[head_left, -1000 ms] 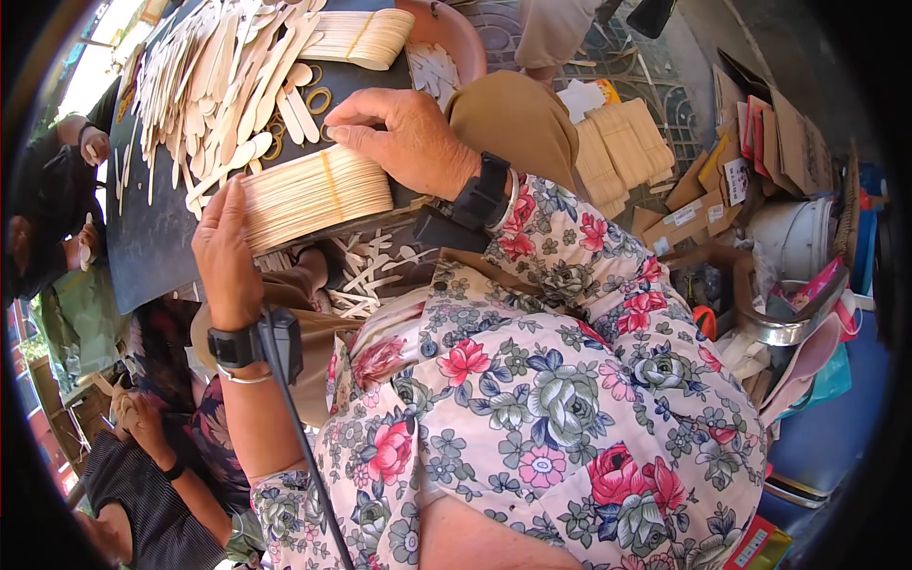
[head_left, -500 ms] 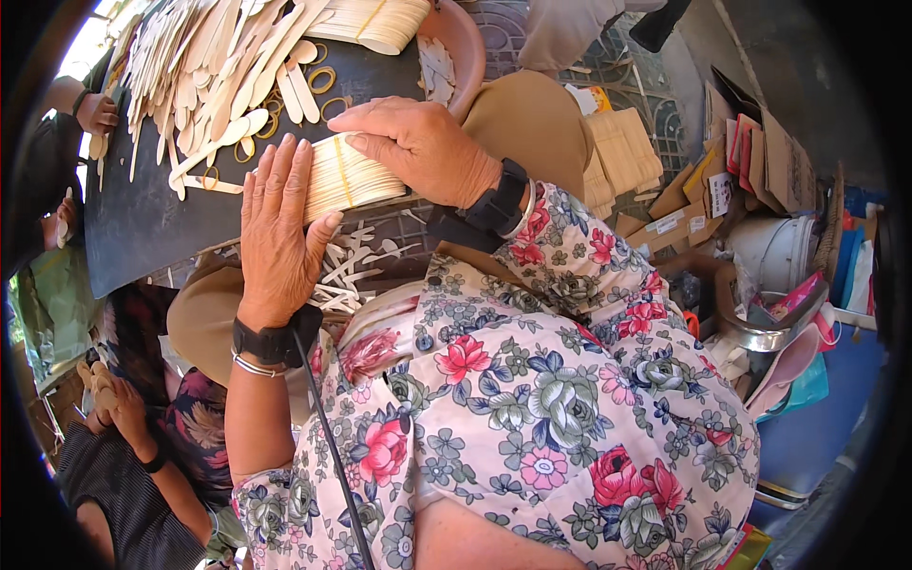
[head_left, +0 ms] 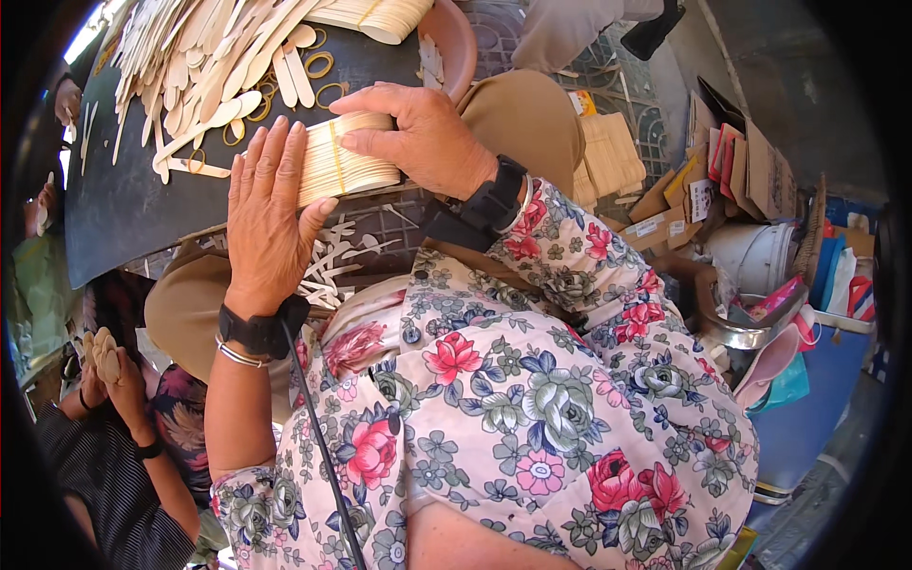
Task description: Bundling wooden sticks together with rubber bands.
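Observation:
A thick bundle of flat wooden sticks [head_left: 344, 163] lies on its side at the near edge of a dark board [head_left: 123, 214]. My right hand [head_left: 418, 133] grips the bundle from above and the right. My left hand [head_left: 271, 214] is flat, palm pressed against the bundle's left end, fingers pointing up. Loose wooden spoons and sticks [head_left: 218, 66] are heaped on the board behind, with a few rubber bands [head_left: 318, 65] among them.
Scattered sticks [head_left: 328, 256] lie on the lap below the board. A pink bowl [head_left: 456, 43] holds more sticks at the top. Another person's hands [head_left: 104, 366] hold sticks at lower left. Cardboard boxes [head_left: 703, 180], a white bucket [head_left: 755, 256] and a metal bowl [head_left: 750, 328] crowd the right.
My left hand rose from below the board and pressed flat against the bundle's end. My right hand kept its hold on the bundle, which now sits closer to me.

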The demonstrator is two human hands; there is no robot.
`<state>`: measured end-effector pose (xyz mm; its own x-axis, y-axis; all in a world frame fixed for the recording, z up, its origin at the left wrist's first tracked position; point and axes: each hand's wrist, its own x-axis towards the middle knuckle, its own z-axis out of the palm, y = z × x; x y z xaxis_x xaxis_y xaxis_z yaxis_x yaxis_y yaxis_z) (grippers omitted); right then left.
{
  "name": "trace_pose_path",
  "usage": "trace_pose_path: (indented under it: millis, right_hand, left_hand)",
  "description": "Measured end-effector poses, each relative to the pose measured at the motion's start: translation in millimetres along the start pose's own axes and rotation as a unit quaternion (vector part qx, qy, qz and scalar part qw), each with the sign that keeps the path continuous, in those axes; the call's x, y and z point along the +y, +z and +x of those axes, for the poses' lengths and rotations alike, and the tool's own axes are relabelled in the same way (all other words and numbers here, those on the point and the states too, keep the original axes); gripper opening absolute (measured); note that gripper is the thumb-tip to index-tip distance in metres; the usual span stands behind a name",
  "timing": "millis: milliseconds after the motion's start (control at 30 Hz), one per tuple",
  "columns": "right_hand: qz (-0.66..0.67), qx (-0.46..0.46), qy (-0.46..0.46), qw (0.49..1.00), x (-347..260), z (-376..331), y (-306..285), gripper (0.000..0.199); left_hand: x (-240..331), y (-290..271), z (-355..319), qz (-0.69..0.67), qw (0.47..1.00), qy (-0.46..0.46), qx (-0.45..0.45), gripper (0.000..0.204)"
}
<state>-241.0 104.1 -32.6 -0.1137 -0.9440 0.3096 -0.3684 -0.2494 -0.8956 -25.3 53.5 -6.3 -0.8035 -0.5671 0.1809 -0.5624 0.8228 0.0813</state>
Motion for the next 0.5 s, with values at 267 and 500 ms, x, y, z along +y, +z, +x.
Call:
trace_pose_path:
  millis: [267, 500]
  right_hand:
    - [-0.018, 0.004, -0.013, 1.000, 2.8, -4.8, 1.4, 0.036]
    - [-0.055, 0.002, -0.031, 0.998, -3.0, -1.9, 1.4, 0.039]
  left_hand:
    - [0.3, 2.7, -1.3, -0.005, 1.000, -0.001, 0.005, 0.066]
    - [-1.4, 0.6, -1.3, 0.003, 1.000, 0.004, 0.014, 0.064]
